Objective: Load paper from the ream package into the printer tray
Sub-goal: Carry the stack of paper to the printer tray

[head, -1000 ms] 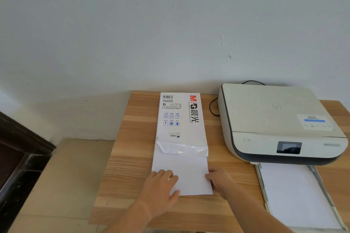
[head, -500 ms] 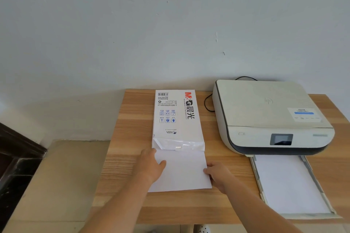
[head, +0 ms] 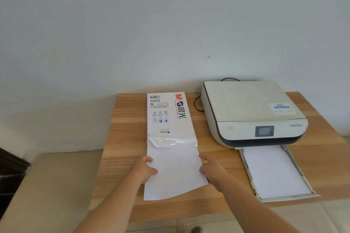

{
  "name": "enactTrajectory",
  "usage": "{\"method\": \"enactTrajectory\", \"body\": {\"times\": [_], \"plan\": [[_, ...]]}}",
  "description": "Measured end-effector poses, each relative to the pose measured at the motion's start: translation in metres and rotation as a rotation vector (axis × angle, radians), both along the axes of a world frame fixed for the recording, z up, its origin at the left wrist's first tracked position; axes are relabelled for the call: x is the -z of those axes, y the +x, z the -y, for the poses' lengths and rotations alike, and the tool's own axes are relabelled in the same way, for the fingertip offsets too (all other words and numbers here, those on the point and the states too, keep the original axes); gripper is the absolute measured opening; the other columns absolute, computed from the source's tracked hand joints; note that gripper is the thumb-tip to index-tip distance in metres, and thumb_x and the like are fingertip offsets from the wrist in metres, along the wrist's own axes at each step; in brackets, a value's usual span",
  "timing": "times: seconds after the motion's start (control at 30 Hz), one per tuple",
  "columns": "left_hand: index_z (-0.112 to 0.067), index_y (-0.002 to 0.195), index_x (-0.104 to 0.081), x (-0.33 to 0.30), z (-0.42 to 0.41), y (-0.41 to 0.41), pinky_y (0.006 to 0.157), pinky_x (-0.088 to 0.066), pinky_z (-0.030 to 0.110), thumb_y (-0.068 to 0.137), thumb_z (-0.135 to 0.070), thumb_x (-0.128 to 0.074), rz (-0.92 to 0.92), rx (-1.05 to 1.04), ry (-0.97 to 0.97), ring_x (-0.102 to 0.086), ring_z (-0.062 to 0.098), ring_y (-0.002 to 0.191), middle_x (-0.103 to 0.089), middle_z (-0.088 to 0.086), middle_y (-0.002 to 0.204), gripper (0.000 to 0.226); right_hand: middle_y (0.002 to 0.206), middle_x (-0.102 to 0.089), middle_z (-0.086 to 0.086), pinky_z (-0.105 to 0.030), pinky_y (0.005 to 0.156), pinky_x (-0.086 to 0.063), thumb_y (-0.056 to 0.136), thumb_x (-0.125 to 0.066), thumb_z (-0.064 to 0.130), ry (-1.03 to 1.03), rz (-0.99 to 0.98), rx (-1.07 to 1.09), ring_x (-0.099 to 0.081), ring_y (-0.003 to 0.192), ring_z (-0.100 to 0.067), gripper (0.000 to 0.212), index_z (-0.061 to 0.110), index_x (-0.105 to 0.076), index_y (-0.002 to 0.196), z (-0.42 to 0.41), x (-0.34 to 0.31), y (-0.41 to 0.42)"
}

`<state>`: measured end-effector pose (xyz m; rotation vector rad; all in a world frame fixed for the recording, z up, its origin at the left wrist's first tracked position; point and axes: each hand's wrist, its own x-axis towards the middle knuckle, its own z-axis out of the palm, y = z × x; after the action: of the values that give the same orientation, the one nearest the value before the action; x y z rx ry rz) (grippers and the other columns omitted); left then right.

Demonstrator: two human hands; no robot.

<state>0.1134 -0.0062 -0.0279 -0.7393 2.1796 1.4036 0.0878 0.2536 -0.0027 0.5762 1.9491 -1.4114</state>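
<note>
A white ream package (head: 167, 115) with red and black print lies lengthwise on the wooden table (head: 126, 119), its torn near end open. White paper (head: 176, 174) sticks out of that end toward me, its near edge curling up. My left hand (head: 144, 169) grips the paper's left edge and my right hand (head: 212, 169) grips its right edge. To the right stands a white printer (head: 250, 111). Its pulled-out tray (head: 248, 171) holds white sheets (head: 272, 170).
A black cable (head: 197, 103) loops behind the printer near the pale wall. A beige surface (head: 53, 185) lies left of the table, with dark furniture (head: 9, 172) at the far left edge. The table's near edge runs just below the paper.
My left hand shifted from on top of the paper to its left edge. The paper has slid farther out of the package toward me, and its near edge now curls.
</note>
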Motion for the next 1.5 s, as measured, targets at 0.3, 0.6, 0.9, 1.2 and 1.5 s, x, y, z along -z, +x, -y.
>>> {"method": "enactTrajectory", "body": {"times": [0.3,0.6,0.9,1.2,1.5], "plan": [[-0.017,0.117,-0.054,-0.025,-0.009,0.025,0.08,-0.053,0.035,0.072,-0.017,-0.08,-0.081,-0.156,0.096,-0.062,0.022,0.096,-0.056,0.004,0.116,0.052,0.129,-0.052,-0.006,-0.028,0.082,-0.044,0.087,-0.064,0.026,0.104,-0.086,-0.223,-0.054,0.105,-0.022,0.057,0.016,-0.045,0.14,0.004,-0.02,0.005],[-0.013,0.127,-0.053,-0.055,-0.033,0.052,0.08,-0.048,0.03,0.074,-0.02,-0.079,-0.135,-0.182,0.016,-0.057,0.02,0.101,-0.053,0.002,0.118,0.059,0.13,-0.052,-0.005,-0.025,0.077,-0.045,0.076,-0.078,0.035,0.124,-0.172,-0.322,-0.055,0.103,-0.02,0.078,0.017,-0.042,0.142,-0.014,-0.032,0.021],[-0.014,0.125,-0.054,-0.073,-0.061,0.083,0.066,-0.044,0.023,0.075,-0.018,-0.078,-0.178,-0.208,-0.046,-0.055,0.016,0.096,-0.051,0.0,0.112,0.056,0.132,-0.053,-0.004,-0.027,0.083,-0.047,0.076,-0.079,0.032,0.092,-0.231,-0.377,-0.055,0.105,-0.019,0.079,0.016,-0.041,0.143,-0.037,-0.038,0.046],[-0.019,0.12,-0.057,-0.105,-0.062,0.11,0.067,-0.044,0.021,0.077,-0.027,-0.076,-0.234,-0.236,-0.077,-0.055,0.014,0.096,-0.051,-0.001,0.115,0.048,0.128,-0.055,-0.003,-0.026,0.08,-0.05,0.079,-0.075,0.035,0.086,-0.294,-0.422,-0.058,0.103,-0.019,0.07,0.019,-0.045,0.14,-0.035,-0.06,0.068],[-0.027,0.11,-0.064,-0.146,-0.048,0.125,0.081,-0.044,0.023,0.074,-0.034,-0.077,-0.434,-0.287,-0.132,-0.052,0.003,0.102,-0.053,-0.006,0.116,0.039,0.125,-0.056,0.001,-0.029,0.082,-0.054,0.078,-0.076,0.03,-0.033,-0.456,-0.34,-0.06,0.101,-0.018,0.069,0.02,-0.047,0.139,-0.036,-0.104,0.07]]}}
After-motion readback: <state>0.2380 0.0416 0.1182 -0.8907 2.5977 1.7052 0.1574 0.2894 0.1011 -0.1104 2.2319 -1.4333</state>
